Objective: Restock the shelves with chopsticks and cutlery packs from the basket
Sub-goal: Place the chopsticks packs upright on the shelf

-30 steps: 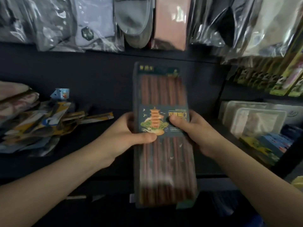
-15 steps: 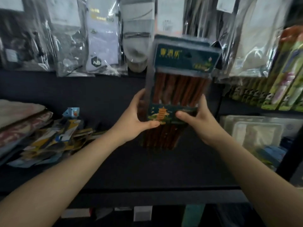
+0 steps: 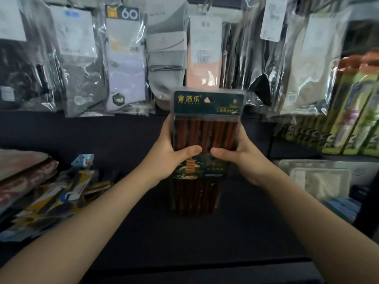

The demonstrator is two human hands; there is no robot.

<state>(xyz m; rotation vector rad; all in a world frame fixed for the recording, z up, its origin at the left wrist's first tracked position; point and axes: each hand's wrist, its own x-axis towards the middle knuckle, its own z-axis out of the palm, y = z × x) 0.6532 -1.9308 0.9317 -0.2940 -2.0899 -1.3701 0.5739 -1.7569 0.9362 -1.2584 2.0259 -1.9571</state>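
A long clear pack of dark red-brown chopsticks (image 3: 207, 128) with a dark green header card and a pagoda label stands upright in the middle of the view. My left hand (image 3: 168, 158) grips its left edge and my right hand (image 3: 242, 158) grips its right edge, both thumbs pressed across the front. The pack's lower end hangs just above the dark shelf (image 3: 164, 232), and its top reaches the row of hanging sock packs. The basket is out of view.
Bagged socks (image 3: 125, 64) hang in a row across the top. A loose pile of flat yellow and blue packs (image 3: 59, 195) lies on the shelf at the left. Clear plastic trays (image 3: 320, 181) sit at the right, with green toothbrush packs (image 3: 352, 111) hanging above them.
Both hands have carried the chopstick pack up and forward over the shelf, and it has straightened to upright. The thumbs have slid closer together. The view has tilted upward.
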